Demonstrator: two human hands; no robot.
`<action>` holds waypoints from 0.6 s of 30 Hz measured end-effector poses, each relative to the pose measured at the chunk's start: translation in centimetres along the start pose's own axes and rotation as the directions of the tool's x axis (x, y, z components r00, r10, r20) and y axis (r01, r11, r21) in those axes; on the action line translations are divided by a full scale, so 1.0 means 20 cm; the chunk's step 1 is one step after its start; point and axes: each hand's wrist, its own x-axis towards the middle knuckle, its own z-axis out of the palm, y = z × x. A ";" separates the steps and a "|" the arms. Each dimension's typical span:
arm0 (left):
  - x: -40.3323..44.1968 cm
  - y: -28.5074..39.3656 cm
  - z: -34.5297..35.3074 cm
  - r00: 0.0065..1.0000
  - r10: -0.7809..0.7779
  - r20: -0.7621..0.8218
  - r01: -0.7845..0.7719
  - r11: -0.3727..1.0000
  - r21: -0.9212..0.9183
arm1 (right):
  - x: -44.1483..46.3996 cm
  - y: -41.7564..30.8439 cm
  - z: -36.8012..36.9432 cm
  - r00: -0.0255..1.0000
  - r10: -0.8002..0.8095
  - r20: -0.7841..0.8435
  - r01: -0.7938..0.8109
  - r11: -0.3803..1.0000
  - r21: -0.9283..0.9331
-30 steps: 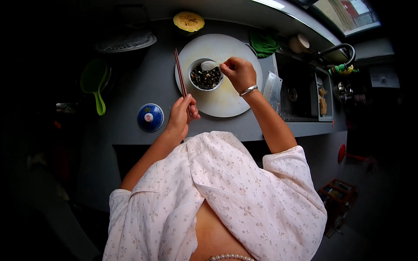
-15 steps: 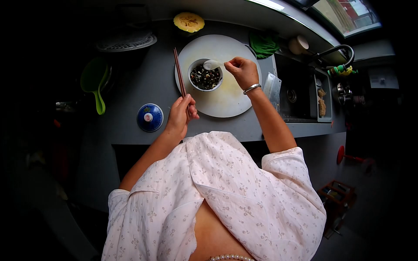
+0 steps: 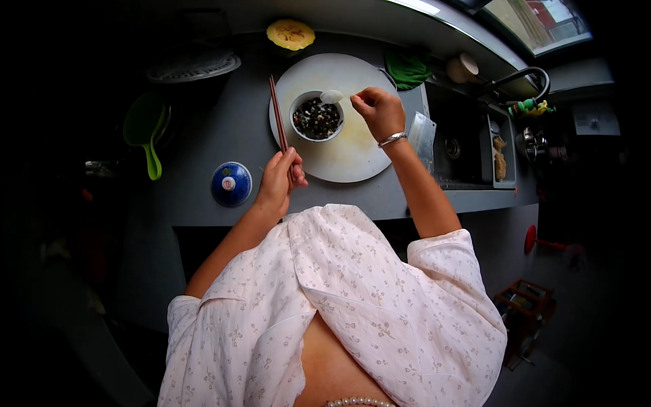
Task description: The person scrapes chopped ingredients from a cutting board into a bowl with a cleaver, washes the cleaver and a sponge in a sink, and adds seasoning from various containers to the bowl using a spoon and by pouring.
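Note:
A bowl [image 3: 293, 122] filled with dark chopped food [image 3: 317, 121] stands on a round white cutting board [image 3: 359, 152]. Over the bowl's upper right rim is the pale head of a spoon [image 3: 331, 97], its handle pinched in my right hand [image 3: 380, 114]. A pair of brown chopsticks [image 3: 277, 108] points away from me, the lower ends wrapped by the closed fingers of my left hand [image 3: 280, 180]. Left of that hand, a blue lid [image 3: 231, 193] with a white knob lies on the counter.
A cut yellow melon or squash [image 3: 290, 34] sits behind the board. To the right are a green cloth [image 3: 408, 70], a cleaver [image 3: 423, 139] by the sink's edge, and a black faucet [image 3: 539, 73]. A green ladle-like scoop [image 3: 146, 125] lies at the left.
The spoon's head has shifted slightly up and right towards the bowl's rim. My left hand keeps its hold on the chopsticks. The whole view has slid a little.

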 end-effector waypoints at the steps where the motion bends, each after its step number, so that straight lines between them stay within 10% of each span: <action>1: 0.00 0.00 0.00 1.000 0.006 0.004 -0.006 1.000 -0.003 | 0.00 0.01 0.00 1.000 0.025 0.016 -0.025 1.000 0.017; 18: 0.00 0.00 0.01 1.000 -0.006 -0.004 0.006 1.000 0.016 | -0.05 -0.03 -0.04 0.987 -0.050 0.151 0.049 0.999 0.010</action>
